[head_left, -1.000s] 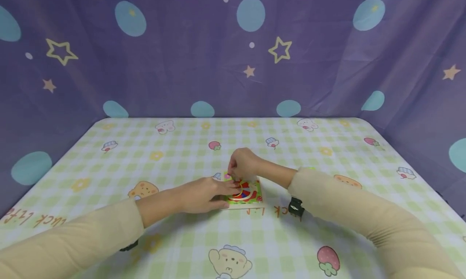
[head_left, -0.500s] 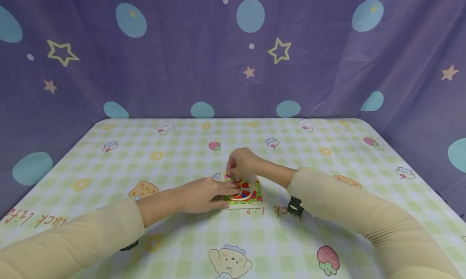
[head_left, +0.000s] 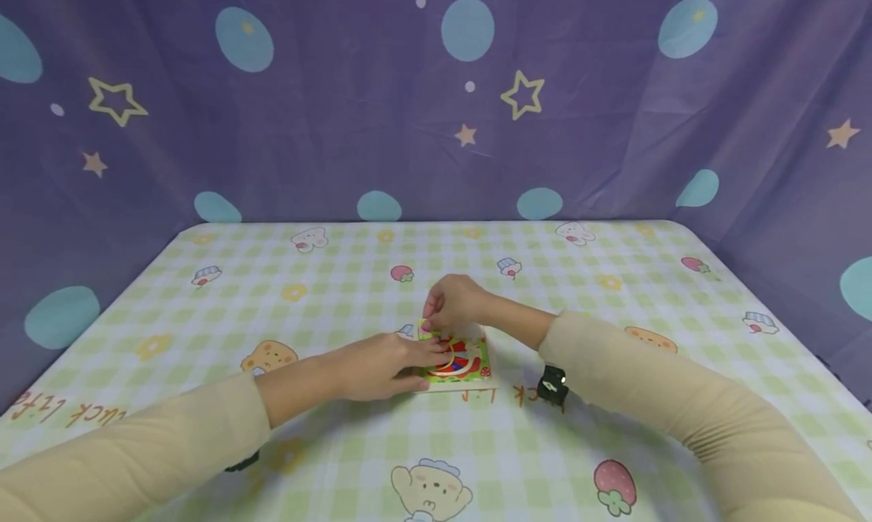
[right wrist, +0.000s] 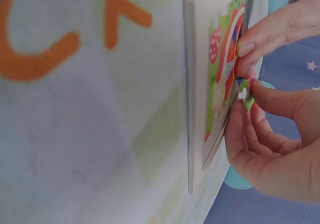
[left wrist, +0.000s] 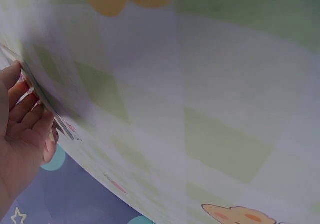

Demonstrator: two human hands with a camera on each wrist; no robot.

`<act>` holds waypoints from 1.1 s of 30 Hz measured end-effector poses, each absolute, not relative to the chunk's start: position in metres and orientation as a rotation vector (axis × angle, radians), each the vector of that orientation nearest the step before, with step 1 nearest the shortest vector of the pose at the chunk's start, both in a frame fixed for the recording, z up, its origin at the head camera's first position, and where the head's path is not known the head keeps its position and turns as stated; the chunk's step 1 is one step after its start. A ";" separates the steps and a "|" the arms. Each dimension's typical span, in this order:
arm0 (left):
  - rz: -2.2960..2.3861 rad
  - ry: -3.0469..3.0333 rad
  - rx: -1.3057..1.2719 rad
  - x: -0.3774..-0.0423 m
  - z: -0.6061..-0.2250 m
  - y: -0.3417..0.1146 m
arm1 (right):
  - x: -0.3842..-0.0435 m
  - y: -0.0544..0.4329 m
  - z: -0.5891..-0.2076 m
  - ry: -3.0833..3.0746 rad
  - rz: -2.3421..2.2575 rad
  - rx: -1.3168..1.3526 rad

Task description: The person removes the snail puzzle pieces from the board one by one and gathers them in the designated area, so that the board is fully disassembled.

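A small wooden jigsaw puzzle (head_left: pixel 470 367) with a pale frame (right wrist: pixel 196 109) lies on the table, its picture red, green and blue. My left hand (head_left: pixel 384 365) rests on its left part, fingers stretched over the picture and thumb at the near edge. In the left wrist view, the left hand (left wrist: pixel 25 134) is at the board's edge (left wrist: pixel 52 109). At the far left corner, my right hand (head_left: pixel 455 304) pinches a green and pink puzzle piece (right wrist: pixel 249 100) between thumb and fingers. In the right wrist view, this piece is tilted above the board. The hands hide part of the picture.
A green and white checked tablecloth (head_left: pixel 354 446) with printed cartoon figures covers the table. Behind it hangs a purple curtain (head_left: pixel 381 128) with stars and blue ovals. A black wrist device (head_left: pixel 552 385) is under the right sleeve.
My right hand has shifted slightly left and away from me at the far left corner, the puzzle piece in its fingers. My left hand has stayed on the board.
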State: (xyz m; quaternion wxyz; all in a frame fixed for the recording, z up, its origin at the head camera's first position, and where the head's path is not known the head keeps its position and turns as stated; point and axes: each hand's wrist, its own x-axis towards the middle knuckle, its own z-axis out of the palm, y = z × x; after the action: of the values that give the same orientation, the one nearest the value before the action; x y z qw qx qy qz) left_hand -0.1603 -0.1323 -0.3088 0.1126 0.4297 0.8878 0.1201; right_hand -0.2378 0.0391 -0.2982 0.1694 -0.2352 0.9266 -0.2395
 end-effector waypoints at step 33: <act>0.317 2.607 1.241 -0.158 -0.306 -0.131 | -0.246 0.043 -0.298 2.467 -0.952 -0.307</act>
State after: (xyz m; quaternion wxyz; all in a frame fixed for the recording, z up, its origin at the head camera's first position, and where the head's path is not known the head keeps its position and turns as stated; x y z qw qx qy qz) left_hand -0.1579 -0.1313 -0.3064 0.1182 0.4243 0.8912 0.1084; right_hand -0.2458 0.0426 -0.2977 0.2375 -0.1122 0.9001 -0.3475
